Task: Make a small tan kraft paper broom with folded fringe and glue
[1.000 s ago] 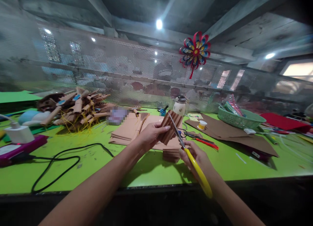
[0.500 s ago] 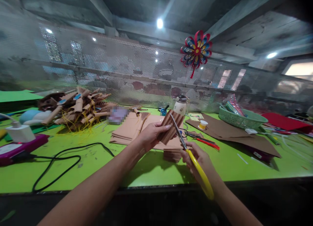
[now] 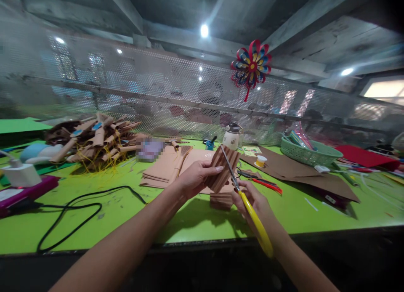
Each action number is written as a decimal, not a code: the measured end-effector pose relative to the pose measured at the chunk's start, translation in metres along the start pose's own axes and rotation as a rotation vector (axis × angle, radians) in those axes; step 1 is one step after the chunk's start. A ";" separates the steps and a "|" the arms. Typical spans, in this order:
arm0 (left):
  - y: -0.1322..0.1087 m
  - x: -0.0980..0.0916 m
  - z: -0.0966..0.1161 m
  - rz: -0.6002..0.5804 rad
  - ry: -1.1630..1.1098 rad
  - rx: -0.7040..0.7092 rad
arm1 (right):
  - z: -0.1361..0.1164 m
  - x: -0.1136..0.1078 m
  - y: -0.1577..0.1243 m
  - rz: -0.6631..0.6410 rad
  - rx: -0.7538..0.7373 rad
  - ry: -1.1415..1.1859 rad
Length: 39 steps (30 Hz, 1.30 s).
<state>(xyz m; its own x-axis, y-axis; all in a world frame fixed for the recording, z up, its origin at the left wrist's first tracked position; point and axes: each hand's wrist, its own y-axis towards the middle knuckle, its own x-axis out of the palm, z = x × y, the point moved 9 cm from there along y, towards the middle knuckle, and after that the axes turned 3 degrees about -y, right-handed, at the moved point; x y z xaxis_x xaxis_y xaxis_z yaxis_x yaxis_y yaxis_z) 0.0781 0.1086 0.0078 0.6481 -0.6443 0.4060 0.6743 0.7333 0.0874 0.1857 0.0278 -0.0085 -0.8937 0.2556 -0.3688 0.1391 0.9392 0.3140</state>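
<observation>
My left hand (image 3: pixel 197 177) pinches a piece of brown striped paper or card (image 3: pixel 222 168) between thumb and fingers, held up above the table. In my right hand (image 3: pixel 255 201) is a pair of scissors (image 3: pixel 254 218) with yellow handles. Its blades lie across the striped piece, tips pointing up and away; whether they are parted I cannot make out. Below the held piece, a small stack of similar striped pieces (image 3: pixel 221 200) rests on the green table (image 3: pixel 186 220). Behind my left hand lie folded sheets of brown paper (image 3: pixel 160 170).
A heap of rolled brown paper pieces with yellow string (image 3: pixel 105 140) lies at left, near a purple power strip (image 3: pixel 28 195) and black cable (image 3: pixel 83 205). A bottle (image 3: pixel 231 139) stands behind my hands. Rightward are red-handled tools (image 3: pixel 268 186), brown sheets (image 3: pixel 293 174) and a green basket (image 3: pixel 311 152).
The striped piece has turned slightly and sits a little lower against the scissor blades. Both hands keep their grip, and the view has shifted slightly.
</observation>
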 end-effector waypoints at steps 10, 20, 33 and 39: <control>-0.002 0.001 -0.004 0.004 0.021 -0.035 | 0.002 0.002 -0.003 -0.043 0.004 -0.004; 0.002 -0.014 0.010 0.139 0.069 0.178 | -0.004 0.007 -0.005 0.006 -0.024 -0.004; 0.000 -0.010 0.010 0.116 -0.050 0.135 | -0.015 0.007 -0.011 0.025 -0.031 -0.057; -0.002 -0.010 0.010 0.127 -0.045 0.130 | -0.009 0.007 -0.011 0.014 -0.010 -0.020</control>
<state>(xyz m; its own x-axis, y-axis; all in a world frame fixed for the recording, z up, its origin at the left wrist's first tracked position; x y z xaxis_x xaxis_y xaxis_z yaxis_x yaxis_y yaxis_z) 0.0667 0.1162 0.0130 0.7068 -0.5366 0.4609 0.5349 0.8318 0.1482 0.1738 0.0172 -0.0073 -0.8830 0.2732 -0.3817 0.1469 0.9332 0.3280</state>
